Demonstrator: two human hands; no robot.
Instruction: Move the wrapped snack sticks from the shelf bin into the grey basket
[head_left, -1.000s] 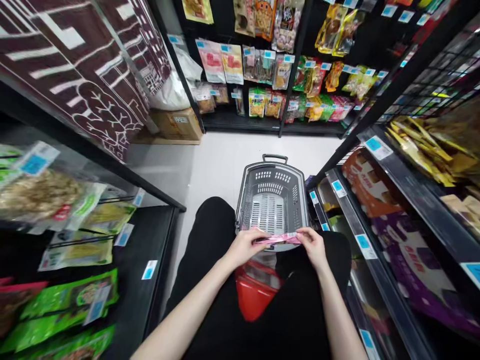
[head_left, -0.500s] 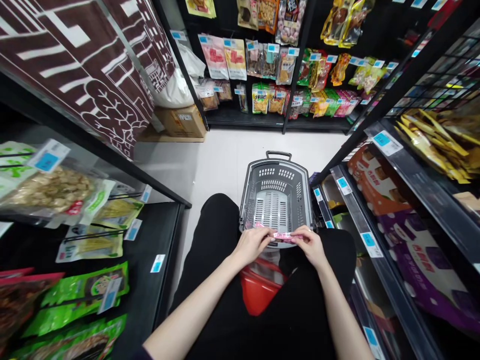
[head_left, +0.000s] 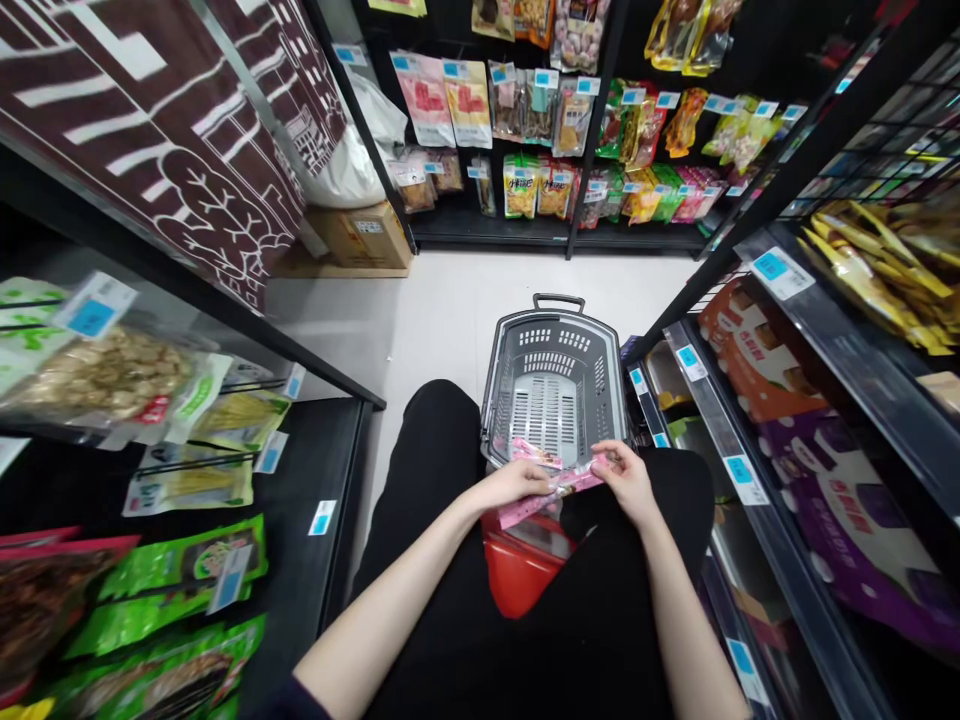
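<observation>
My left hand (head_left: pixel 514 483) and my right hand (head_left: pixel 626 482) hold a long pink snack packet (head_left: pixel 525 506) between them, each closed on it. The packet slants over the near rim of a grey plastic shopping basket (head_left: pixel 491 385) that stands on the floor in front of my knees. Just beyond my left hand, a second pink packet (head_left: pixel 536 453) shows at the near end of the basket; whether it lies inside or is held too I cannot tell. The basket's slotted bottom shows behind it.
A red plastic object (head_left: pixel 517 578) sits between my legs. To the left, a black shelf (head_left: pixel 300 470) carries green snack bags (head_left: pixel 180 575). On the right, a shelf holds purple boxes (head_left: pixel 855 500). Hanging snack packets (head_left: pixel 469 105) and a cardboard box (head_left: pixel 364 238) stand at the back.
The pink packet has turned from edge-on to showing its broad face, its left end now nearer me. The second pink packet shows more plainly. My view has shifted slightly.
</observation>
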